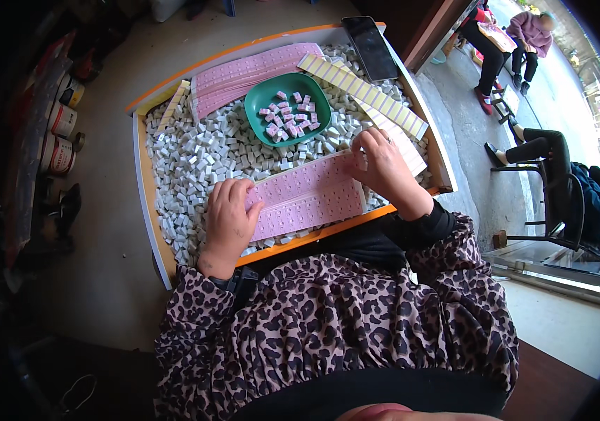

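A pink sheet (pixel 307 200) printed with rows of small marks lies in front of me, over many small white-grey blocks (pixel 205 158). My left hand (pixel 229 223) grips its left edge, thumb over the top. At the sheet's upper right, my right hand (pixel 390 168) has thumb and fingers drawn together in a pinch; whatever is between the fingertips is too small to make out. Beyond the sheet, a green bowl (pixel 249 112) rests on the blocks. It holds several small blocks with pink faces (pixel 289 119).
The blocks fill a shallow orange-edged tray (pixel 147 203). Further back lie a stack of pink sheets (pixel 244 74), yellow-striped strips (pixel 366 91) and a black phone (pixel 370 49) on the rim. Cans (pixel 63 119) stand at left. Seated people (pixel 530 38) and a chair (pixel 574 203) are at right.
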A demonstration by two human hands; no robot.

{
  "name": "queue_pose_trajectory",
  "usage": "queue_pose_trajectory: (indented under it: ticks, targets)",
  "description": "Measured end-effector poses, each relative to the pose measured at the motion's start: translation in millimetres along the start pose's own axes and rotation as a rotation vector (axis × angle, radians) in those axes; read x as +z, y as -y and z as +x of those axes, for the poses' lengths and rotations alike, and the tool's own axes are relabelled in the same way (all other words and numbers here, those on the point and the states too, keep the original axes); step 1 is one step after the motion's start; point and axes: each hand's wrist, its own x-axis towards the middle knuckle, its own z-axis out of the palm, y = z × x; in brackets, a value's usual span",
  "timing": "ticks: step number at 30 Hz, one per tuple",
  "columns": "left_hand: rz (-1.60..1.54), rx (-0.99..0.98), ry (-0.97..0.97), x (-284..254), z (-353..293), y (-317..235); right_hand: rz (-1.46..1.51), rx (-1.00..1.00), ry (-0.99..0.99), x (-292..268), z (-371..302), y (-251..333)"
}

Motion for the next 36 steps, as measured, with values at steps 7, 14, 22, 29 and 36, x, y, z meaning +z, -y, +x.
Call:
queue_pose_trajectory:
  ticks: [7,14,22,29,36]
  targets:
    - [-0.140,-0.102,0.033,-21,2,5,0.589,0.297,0.141,-8,-2,18]
    - [-0.199,0.227,-0.119,-25,38,-49,1.467,0.240,0.259,6,10,74]
    - [-0.259,0.374,-0.336,-8,54,-51,1.468,0.310,0.219,2,10,84]
    - [-0.379,0.329,-0.194,-10,51,-44,1.377,0.279,0.133,5,7,78]
    - [-0.418,0.297,-0.191,-17,51,-48,1.348,0.224,0.083,10,5,82]
